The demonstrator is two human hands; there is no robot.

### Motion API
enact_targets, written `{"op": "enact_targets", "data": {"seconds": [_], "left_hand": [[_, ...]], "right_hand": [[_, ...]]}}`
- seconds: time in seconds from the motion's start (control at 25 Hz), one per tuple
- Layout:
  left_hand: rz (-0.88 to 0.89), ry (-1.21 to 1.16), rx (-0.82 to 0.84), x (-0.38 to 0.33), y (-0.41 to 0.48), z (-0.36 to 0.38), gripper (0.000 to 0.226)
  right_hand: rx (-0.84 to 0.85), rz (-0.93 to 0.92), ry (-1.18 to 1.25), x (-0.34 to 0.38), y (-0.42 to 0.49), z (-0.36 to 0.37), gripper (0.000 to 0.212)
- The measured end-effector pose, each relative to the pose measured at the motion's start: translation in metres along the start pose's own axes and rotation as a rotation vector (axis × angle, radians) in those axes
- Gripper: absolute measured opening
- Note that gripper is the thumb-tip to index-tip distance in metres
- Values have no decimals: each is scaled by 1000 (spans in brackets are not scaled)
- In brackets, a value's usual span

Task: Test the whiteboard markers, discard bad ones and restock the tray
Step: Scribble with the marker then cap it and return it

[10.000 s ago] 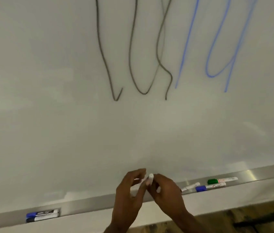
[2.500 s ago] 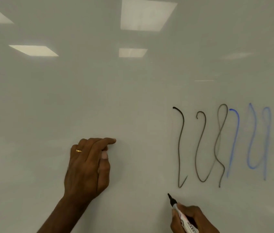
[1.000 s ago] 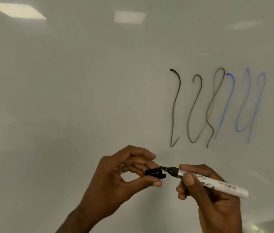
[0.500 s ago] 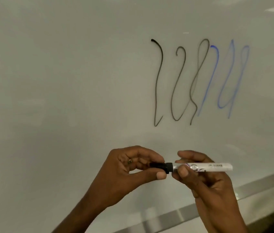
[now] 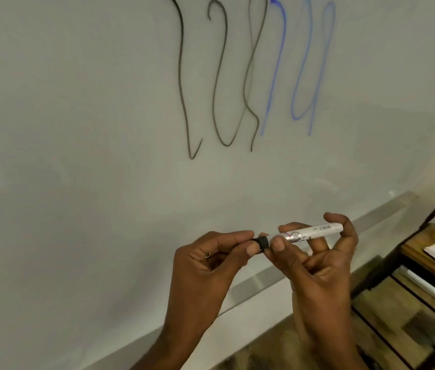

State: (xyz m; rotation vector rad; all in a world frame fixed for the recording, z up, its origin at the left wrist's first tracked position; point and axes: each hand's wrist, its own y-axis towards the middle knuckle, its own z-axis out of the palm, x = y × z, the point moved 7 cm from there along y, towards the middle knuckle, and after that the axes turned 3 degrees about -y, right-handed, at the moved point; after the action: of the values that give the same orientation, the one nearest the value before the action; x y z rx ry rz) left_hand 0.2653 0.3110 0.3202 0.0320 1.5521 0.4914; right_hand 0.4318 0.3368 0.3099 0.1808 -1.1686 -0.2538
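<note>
Marker (image 5: 304, 233), white-barrelled with a black cap (image 5: 262, 242) at its left end, sits nearly level in the lower middle of the frame, in front of the whiteboard (image 5: 77, 129) and above the metal tray (image 5: 259, 283). The left hand (image 5: 211, 268) pinches the cap end between thumb and forefinger. The right hand (image 5: 323, 271) grips the barrel with thumb and fingertips. Black squiggles (image 5: 181, 76) and blue squiggles (image 5: 277, 62) mark the upper centre.
</note>
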Motion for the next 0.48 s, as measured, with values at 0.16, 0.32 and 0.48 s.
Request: {"op": "enact_targets", "data": {"seconds": [0.16, 0.32, 0.48], "left_hand": [[-115, 20, 168, 54, -14, 48, 20], [-350, 128, 476, 147, -46, 110, 17], [-469, 301, 664, 244, -78, 183, 19]], "right_hand": [[-46, 88, -57, -27, -10, -61, 65], [-204, 336, -114, -87, -33, -164, 64], [-673, 571, 23, -171, -71, -283, 66]]}}
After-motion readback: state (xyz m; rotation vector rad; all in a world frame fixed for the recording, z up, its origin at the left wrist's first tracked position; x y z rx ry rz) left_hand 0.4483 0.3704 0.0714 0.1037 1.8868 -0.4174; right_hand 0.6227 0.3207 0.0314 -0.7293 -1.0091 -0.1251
